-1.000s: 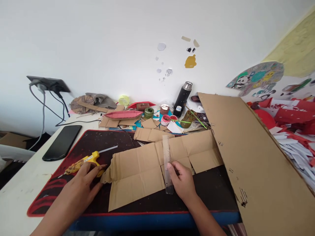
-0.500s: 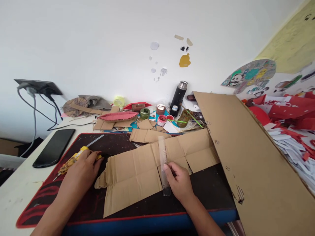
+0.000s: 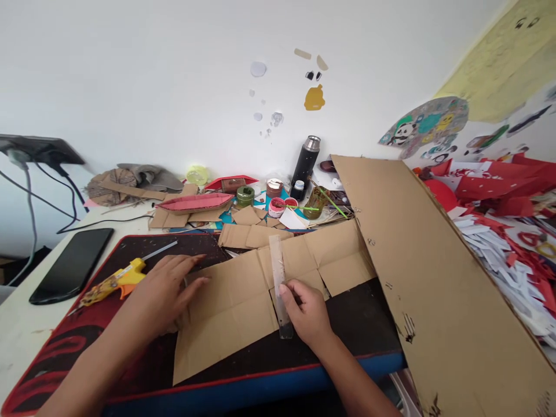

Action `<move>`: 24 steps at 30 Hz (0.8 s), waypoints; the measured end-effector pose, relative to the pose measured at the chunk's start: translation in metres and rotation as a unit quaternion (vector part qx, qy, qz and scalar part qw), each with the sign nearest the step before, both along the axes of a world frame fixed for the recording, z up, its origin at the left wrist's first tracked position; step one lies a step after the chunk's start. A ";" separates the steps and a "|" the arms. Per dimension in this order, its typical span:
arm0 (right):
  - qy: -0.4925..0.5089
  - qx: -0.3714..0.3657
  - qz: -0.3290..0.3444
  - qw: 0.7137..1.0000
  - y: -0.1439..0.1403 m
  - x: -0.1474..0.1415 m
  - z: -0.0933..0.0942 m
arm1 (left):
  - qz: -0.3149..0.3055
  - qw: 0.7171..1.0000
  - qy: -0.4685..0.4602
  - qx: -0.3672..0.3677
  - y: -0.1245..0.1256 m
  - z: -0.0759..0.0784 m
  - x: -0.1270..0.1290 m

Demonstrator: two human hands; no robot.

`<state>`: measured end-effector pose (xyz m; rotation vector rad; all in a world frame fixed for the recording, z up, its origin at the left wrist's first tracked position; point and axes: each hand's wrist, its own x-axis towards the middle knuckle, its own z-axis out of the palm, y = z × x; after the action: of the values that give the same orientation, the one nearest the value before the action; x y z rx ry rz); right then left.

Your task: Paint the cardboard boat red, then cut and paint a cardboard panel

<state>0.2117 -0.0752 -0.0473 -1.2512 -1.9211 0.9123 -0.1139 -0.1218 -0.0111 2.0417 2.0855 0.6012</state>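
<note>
A creased, flattened piece of cardboard (image 3: pixel 230 301) lies across the dark mat, with a slit near its middle. My right hand (image 3: pixel 306 315) pinches a clear ruler (image 3: pixel 277 260) between thumb and fingers, and the ruler lies crosswise on the cardboard beside the slit. My left hand (image 3: pixel 167 289) is over the cardboard's left end, thumb and fingers apart, holding nothing; whether it touches the cardboard I cannot tell. To its left, a yellow glue gun (image 3: pixel 132 271) with an orange trigger rests on the mat, a glue stick (image 3: pixel 160 250) protruding from its back.
A phone (image 3: pixel 72 265) lies on the table at left. Paint jars (image 3: pixel 245 196), a black flask (image 3: pixel 306 159) and cardboard scraps (image 3: pixel 247 216) crowd the back by the wall. A large cardboard sheet (image 3: pixel 417 255) leans along the right, with red and white paper (image 3: pixel 499 266) beyond it.
My left hand has come off the glue gun and moved right, over the cardboard's left end. My right hand still holds the ruler. The view has shifted slightly right.
</note>
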 end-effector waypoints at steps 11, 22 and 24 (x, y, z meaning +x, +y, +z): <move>0.032 -0.022 -0.017 0.999 0.000 0.000 -0.004 | -0.129 0.966 -0.142 -0.175 0.077 0.020 0.008; 0.023 -0.042 -0.009 0.999 0.000 -0.001 0.001 | -0.101 0.955 -0.208 -0.187 0.074 0.009 0.008; 0.021 -0.037 -0.008 0.999 0.000 -0.001 0.000 | -0.098 0.948 -0.229 -0.199 0.075 0.011 0.008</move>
<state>0.2103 -0.0750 -0.0472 -1.2788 -1.8560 1.0022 -0.1057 -0.0471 -0.0003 1.6593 1.5632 0.5083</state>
